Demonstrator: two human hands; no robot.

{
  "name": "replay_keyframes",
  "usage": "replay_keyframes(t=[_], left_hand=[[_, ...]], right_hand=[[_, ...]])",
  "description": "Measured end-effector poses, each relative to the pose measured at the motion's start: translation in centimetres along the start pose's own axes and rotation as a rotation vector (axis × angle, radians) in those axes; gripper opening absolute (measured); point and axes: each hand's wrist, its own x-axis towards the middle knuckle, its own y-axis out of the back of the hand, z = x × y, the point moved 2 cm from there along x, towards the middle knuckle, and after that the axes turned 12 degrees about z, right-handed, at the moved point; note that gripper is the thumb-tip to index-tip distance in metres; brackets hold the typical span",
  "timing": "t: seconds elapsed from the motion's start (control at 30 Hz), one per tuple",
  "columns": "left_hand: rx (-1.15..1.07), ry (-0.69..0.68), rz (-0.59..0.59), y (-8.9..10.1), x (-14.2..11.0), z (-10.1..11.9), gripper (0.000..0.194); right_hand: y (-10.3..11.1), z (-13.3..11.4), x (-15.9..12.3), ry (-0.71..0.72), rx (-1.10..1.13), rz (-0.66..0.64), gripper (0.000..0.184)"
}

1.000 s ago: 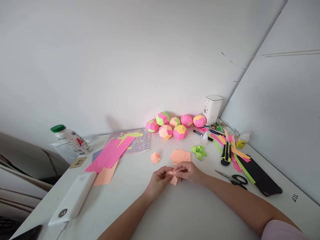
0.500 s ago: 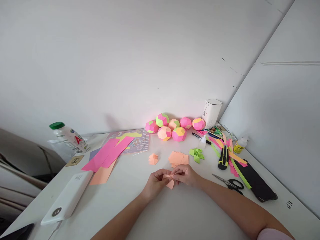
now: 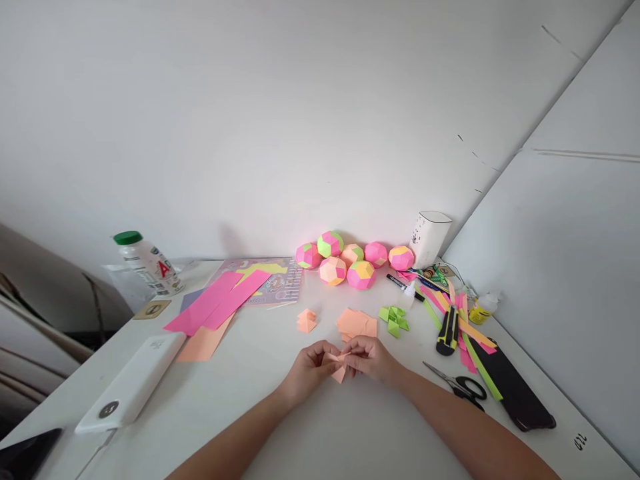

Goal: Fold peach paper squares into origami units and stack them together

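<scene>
Between my two hands is a small piece of peach paper [image 3: 339, 375], partly folded, its lower corner showing below the fingers. My left hand [image 3: 311, 368] pinches its left side with thumb and fingers. On the right side, my right hand [image 3: 370, 359] grips the same paper, fingertips close to those of the left. Just beyond the hands lies a stack of peach paper pieces [image 3: 357, 323]. Folded peach pieces [image 3: 307, 321] sit to its left, and folded green pieces [image 3: 394, 320] to its right. The fingers hide much of the held paper.
Several faceted paper balls [image 3: 333, 271] line the wall. Scissors [image 3: 463, 387], a utility knife [image 3: 448, 330], paper strips [image 3: 475, 347] and a black phone-like slab [image 3: 520, 387] lie right. Pink sheets [image 3: 225, 303], a white power bank [image 3: 135, 380] and a bottle [image 3: 150, 267] stand left.
The view has tilted and shifted slightly. Both hands stay on the peach paper; my right fingers have closed further over it, and less of its lower flap shows.
</scene>
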Motion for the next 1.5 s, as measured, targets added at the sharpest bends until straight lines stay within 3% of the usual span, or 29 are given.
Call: replay_keyframes(t=[0.37, 0.6, 0.93, 1.17, 1.5], left_hand=[[-0.165, -0.053, -0.167, -0.2, 0.0, 0.6, 0.014], [-0.064, -0.012, -0.018, 0.4, 0.6, -0.7, 0.029], [0.194, -0.192, 0.147, 0.8, 0.9, -0.4, 0.019], [0.262, -0.231, 0.123, 0.6, 0.6, -0.1, 0.021], [0.128, -0.095, 0.086, 0.4, 0.2, 0.3, 0.028]], right_hand=[[-0.1, -0.3, -0.2, -0.001, -0.013, 0.006, 0.025], [0.0, 0.1, 0.2, 0.006, -0.033, 0.052, 0.025], [0.1, -0.3, 0.4, -0.021, -0.08, 0.105, 0.029], [0.0, -0.5, 0.2, 0.031, -0.137, 0.079, 0.024], [-0.1, -0.7, -0.1, 0.02, -0.137, 0.048, 0.024]])
